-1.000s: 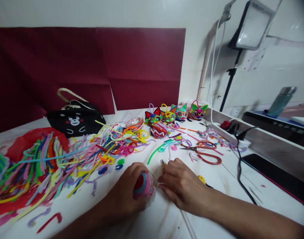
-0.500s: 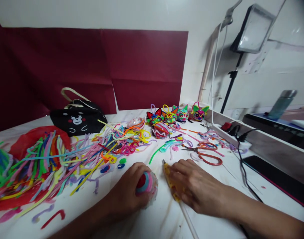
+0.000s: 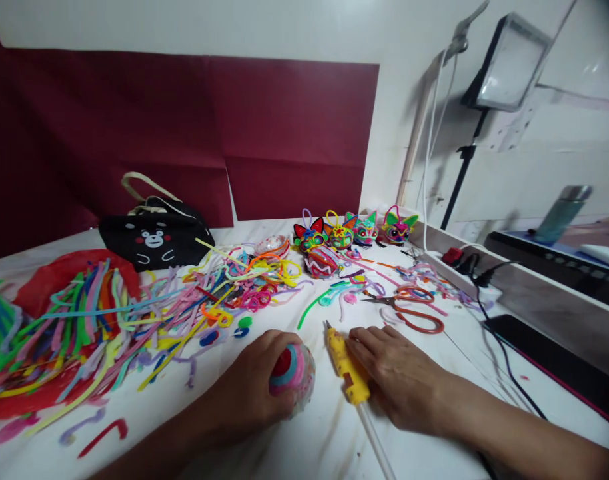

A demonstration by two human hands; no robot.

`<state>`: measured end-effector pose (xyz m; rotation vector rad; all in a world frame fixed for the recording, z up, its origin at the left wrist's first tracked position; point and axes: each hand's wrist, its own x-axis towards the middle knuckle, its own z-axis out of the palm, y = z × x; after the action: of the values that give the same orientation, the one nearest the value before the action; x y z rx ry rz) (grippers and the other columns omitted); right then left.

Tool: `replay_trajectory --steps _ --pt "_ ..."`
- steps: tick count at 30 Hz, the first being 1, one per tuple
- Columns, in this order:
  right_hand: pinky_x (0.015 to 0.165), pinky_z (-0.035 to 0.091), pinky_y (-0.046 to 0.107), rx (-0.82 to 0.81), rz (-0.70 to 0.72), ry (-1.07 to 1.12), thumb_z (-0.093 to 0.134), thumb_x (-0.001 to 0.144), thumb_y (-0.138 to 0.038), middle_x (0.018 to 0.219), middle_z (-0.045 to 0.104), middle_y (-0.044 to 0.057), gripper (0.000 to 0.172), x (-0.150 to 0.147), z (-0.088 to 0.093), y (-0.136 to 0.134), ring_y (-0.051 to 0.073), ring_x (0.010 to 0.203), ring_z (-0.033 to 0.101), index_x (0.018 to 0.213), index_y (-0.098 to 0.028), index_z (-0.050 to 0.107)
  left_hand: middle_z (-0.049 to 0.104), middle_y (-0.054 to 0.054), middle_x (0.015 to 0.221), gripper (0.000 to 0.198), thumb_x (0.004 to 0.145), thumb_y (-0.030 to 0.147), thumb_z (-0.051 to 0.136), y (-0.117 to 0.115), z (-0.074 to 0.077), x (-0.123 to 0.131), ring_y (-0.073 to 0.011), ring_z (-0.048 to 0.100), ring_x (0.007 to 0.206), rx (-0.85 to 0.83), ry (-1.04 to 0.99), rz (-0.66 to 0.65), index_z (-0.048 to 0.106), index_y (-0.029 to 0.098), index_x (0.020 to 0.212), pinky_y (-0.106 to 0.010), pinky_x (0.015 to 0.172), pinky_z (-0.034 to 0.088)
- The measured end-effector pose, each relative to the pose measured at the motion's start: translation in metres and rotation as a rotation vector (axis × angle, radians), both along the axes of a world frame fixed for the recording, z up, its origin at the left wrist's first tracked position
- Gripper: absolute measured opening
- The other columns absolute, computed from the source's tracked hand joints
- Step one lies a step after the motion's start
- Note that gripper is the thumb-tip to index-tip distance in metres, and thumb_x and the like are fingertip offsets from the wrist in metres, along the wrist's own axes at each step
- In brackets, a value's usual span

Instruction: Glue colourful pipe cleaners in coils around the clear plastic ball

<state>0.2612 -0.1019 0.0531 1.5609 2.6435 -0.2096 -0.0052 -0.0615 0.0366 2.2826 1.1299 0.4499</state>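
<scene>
My left hand [image 3: 249,390] is wrapped round a small ball [image 3: 293,375] covered in pink, red and blue coils, resting on the white table [image 3: 434,360]. Just right of it lies a yellow glue gun [image 3: 348,371] with a white glue stick out of its back end. My right hand [image 3: 399,377] lies palm down beside the gun, fingers curled against its right side, gripping it loosely.
Loose coloured pipe cleaners [image 3: 134,313] spread across the left and middle. Red-handled scissors [image 3: 409,310] lie beyond my right hand. Several small animal-face ornaments [image 3: 354,230] stand at the back, a black bear bag [image 3: 154,237] at back left. A black cable [image 3: 499,347] runs along the right.
My right hand has slid back and to the right, uncovering the yellow glue gun that it lay over before. My left hand has kept hold of the ball in the same spot.
</scene>
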Motion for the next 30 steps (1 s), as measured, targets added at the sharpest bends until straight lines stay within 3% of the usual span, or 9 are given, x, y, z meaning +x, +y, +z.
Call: replay_trajectory --steps 6,16,19,22,27,30 --pt "0.102 0.045 0.056 -0.017 -0.042 -0.029 0.059 0.084 -0.026 0.122 0.065 0.019 0.041 -0.003 0.0 0.003 0.037 0.112 0.059 0.121 -0.01 0.068 0.059 -0.009 0.131 0.063 0.068 0.022 0.062 0.002 -0.009 -0.001 -0.0315 0.057 0.119 0.02 -0.026 0.001 0.054 0.024 0.131 -0.049 0.107 0.047" --pt "0.089 0.052 0.046 0.195 0.029 0.231 0.054 0.084 -0.022 0.107 0.063 0.015 0.026 0.012 -0.023 0.001 0.029 0.095 0.059 0.107 -0.013 0.063 0.057 -0.011 0.143 0.074 0.074 0.03 0.068 0.012 -0.019 -0.009 -0.0338 0.058 0.125 0.044 -0.102 0.048 0.046 0.025 0.144 -0.049 0.109 0.048" --pt "0.082 0.055 0.043 0.279 0.089 0.369 0.051 0.085 -0.02 0.109 0.061 0.015 0.027 0.016 -0.024 -0.003 0.028 0.093 0.061 0.11 -0.013 0.058 0.064 -0.008 0.13 0.07 0.08 0.041 0.067 0.017 -0.016 -0.01 -0.03 0.065 0.109 -0.043 -0.188 0.088 0.044 0.025 0.145 -0.043 0.097 0.054" --pt "0.075 0.056 0.038 0.375 0.19 0.498 0.05 0.085 -0.019 0.11 0.061 0.016 0.032 0.017 -0.021 -0.007 0.027 0.094 0.063 0.116 -0.013 0.052 0.058 -0.006 0.139 0.066 0.082 0.046 0.066 0.017 -0.008 -0.008 -0.03 0.059 0.121 -0.119 -0.318 0.135 0.046 0.026 0.142 -0.04 0.102 0.049" --pt "0.073 0.057 0.035 0.464 0.371 0.618 0.052 0.085 -0.02 0.109 0.061 0.015 0.042 0.015 -0.019 -0.012 0.025 0.093 0.064 0.126 -0.015 0.043 0.067 -0.001 0.106 0.067 0.085 0.046 0.062 0.012 0.002 -0.003 -0.0263 0.064 0.104 -0.264 -0.455 0.168 0.041 0.028 0.145 -0.036 0.088 0.053" --pt "0.071 0.057 0.034 0.445 0.42 0.668 0.053 0.088 -0.023 0.108 0.062 0.014 0.044 0.012 -0.018 -0.015 0.025 0.092 0.065 0.129 -0.015 0.041 0.069 -0.001 0.11 0.067 0.083 0.043 0.064 0.013 0.001 -0.003 -0.0241 0.066 0.095 -0.28 -0.522 0.147 0.042 0.029 0.145 -0.035 0.083 0.054"
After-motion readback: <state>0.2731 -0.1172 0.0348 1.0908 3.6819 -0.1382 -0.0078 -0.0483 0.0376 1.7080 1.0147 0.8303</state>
